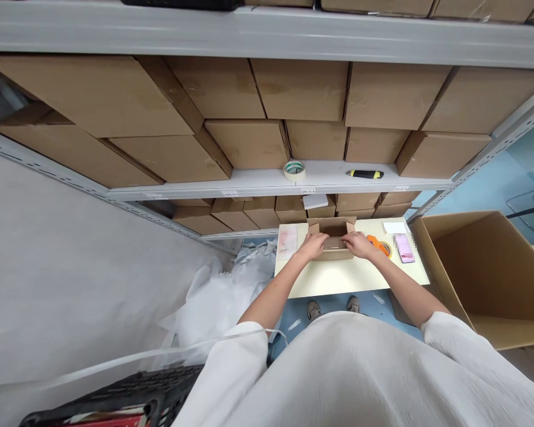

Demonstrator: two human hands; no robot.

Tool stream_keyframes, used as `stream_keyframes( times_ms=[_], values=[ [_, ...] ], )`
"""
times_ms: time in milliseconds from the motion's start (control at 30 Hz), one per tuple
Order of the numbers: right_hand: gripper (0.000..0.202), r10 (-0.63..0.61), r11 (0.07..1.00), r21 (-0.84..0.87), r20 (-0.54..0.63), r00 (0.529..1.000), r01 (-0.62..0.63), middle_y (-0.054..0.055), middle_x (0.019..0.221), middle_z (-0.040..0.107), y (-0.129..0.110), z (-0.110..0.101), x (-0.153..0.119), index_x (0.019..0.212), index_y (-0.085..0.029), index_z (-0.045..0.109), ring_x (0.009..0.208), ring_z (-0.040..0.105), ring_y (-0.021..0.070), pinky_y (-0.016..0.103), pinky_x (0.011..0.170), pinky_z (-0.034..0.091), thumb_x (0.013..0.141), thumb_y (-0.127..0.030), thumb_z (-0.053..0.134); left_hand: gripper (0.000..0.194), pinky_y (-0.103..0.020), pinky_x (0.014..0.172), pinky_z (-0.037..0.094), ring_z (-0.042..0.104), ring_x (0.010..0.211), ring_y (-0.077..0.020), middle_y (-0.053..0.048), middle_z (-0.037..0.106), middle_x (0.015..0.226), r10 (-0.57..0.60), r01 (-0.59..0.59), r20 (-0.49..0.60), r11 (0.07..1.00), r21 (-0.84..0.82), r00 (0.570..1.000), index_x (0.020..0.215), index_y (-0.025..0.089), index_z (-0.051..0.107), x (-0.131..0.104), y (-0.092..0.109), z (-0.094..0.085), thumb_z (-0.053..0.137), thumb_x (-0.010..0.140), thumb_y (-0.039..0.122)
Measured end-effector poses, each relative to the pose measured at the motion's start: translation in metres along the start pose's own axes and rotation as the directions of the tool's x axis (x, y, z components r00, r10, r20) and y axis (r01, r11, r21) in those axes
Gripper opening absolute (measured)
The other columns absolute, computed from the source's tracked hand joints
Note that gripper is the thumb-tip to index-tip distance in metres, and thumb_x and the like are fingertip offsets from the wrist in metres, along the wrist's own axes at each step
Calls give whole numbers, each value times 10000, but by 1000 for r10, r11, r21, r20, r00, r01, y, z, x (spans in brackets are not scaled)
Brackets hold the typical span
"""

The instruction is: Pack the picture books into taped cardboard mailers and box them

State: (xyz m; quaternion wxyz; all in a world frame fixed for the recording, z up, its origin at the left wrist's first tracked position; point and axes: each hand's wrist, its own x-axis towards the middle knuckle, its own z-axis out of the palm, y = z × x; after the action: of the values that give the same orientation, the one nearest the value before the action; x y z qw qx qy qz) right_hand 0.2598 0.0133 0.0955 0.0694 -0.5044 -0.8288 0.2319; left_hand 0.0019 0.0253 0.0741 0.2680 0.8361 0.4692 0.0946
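Observation:
On a pale yellow table (pixel 324 283) stands a small cardboard box (pixel 336 255), its top open and flaps raised at the back and sides. At the box's left near corner is my left hand (pixel 313 245), its fingers closed on the cardboard edge. My right hand (pixel 357 244) grips the opposite near corner, fingertips bent in over the edge. The inside of the box is partly visible between my hands. Just right of my right hand lies an orange tape dispenser (pixel 378 244) with a roll of tape.
A pinkish sheet (pixel 288 241) lies left; a phone (pixel 404 248) and white card (pixel 394 228) lie right. Shelves of cartons (pixel 302 89) rise ahead, with a tape roll (pixel 294 171) and utility knife (pixel 365 174). A large open carton (pixel 493 267) stands right, white plastic wrapping (pixel 218 296) left.

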Motion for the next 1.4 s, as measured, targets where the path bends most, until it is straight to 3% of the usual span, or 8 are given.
stream_keyframes(
  times_ms=[133,300,433,600,1033,1133,1233,1400],
  values=[
    [334,166,979,-111,-31,986,-168,183,1320,706,5,-10,-11,1286,-221,745,1323,565,369,524,1192,336,1068,-310,508,444,-548,1316,223,497,1485,-358,-144,649,1477,-88,89,-29,995,44,996,1415,275,671,-16,-13,-7,624,974,309],
    [525,248,955,-192,90,964,-228,212,1516,589,24,-13,-17,1461,-217,646,1404,521,418,567,1203,334,993,-455,667,1018,-635,1330,58,241,1641,-458,-191,340,1755,-257,255,18,964,76,966,1595,283,487,-32,-34,3,905,706,549],
    [1045,204,972,-157,175,963,-177,132,1827,147,34,-6,-13,1698,-331,378,1560,377,437,563,1213,384,808,-592,859,1247,-660,1313,69,120,1677,-473,-244,163,1809,-315,310,70,948,68,947,1690,263,331,-37,-47,21,946,642,543],
    [1417,220,966,-190,255,941,-174,94,1826,-213,42,1,9,1768,-377,135,1605,248,508,637,1202,404,638,-587,964,1312,-635,1302,159,115,1685,-452,-245,78,1823,-315,310,85,949,63,945,1730,275,227,-36,-50,31,949,661,517],
    [1587,350,933,-214,349,869,-290,94,1836,-111,57,25,52,1758,-411,95,1609,132,536,743,1200,366,479,-642,1006,1362,-540,1325,257,165,1678,-428,-185,149,1824,-256,253,-13,962,-102,967,1748,277,222,-44,-58,42,988,643,494],
    [1595,362,927,-237,367,857,-290,96,1832,-139,59,26,58,1755,-410,109,1605,137,542,732,1197,370,460,-671,1003,1275,-517,1334,265,223,1664,-405,-155,244,1802,-241,226,-60,956,-189,969,1740,275,255,-49,-61,40,946,698,525],
    [1597,371,924,-232,363,854,-303,84,1832,-143,57,24,59,1751,-429,111,1604,146,542,728,1201,358,448,-671,1004,867,-480,1326,310,350,1617,-333,-132,404,1729,-281,217,-171,922,-320,944,1677,253,391,-53,-70,36,742,920,487],
    [1605,392,916,-242,354,849,-321,102,1840,-54,48,16,55,1753,-429,98,1585,185,547,721,1189,375,454,-607,1023,464,-409,1162,510,638,1355,-239,-117,616,1533,-591,365,-284,738,-568,755,1498,246,568,-51,-108,25,468,1047,287]
  ],
)
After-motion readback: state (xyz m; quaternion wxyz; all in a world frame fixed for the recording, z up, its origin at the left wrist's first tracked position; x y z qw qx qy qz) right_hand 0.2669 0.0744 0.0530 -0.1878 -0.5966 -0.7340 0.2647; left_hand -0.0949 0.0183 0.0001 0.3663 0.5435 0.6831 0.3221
